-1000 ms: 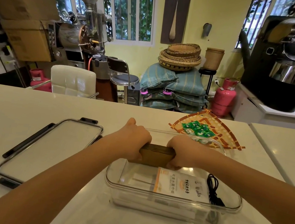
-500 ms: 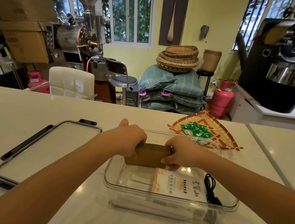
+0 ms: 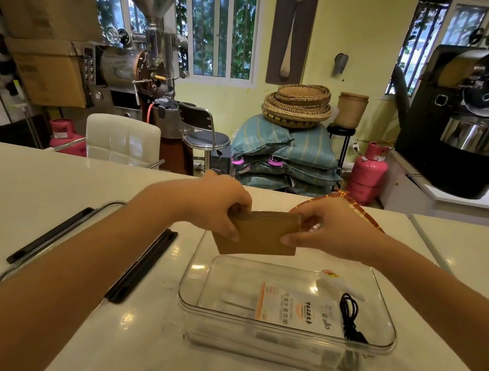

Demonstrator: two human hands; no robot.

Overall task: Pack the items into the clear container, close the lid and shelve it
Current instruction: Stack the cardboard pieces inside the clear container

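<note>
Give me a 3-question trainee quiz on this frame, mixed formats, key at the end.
1. True or false: the flat brown cardboard stack is resting on the floor of the clear rectangular plastic container.
2. Multiple choice: where is the clear lid with black clips?
A. snapped onto the container
B. flat on the white counter, left of the container
C. in the right hand
3. Fill in: the coiled black cable lies at the container's ____ end.

Key
1. False: both the left hand and the right hand hold it in the air above the container's far edge.
2. B
3. right, beside the white printed packet.
</note>
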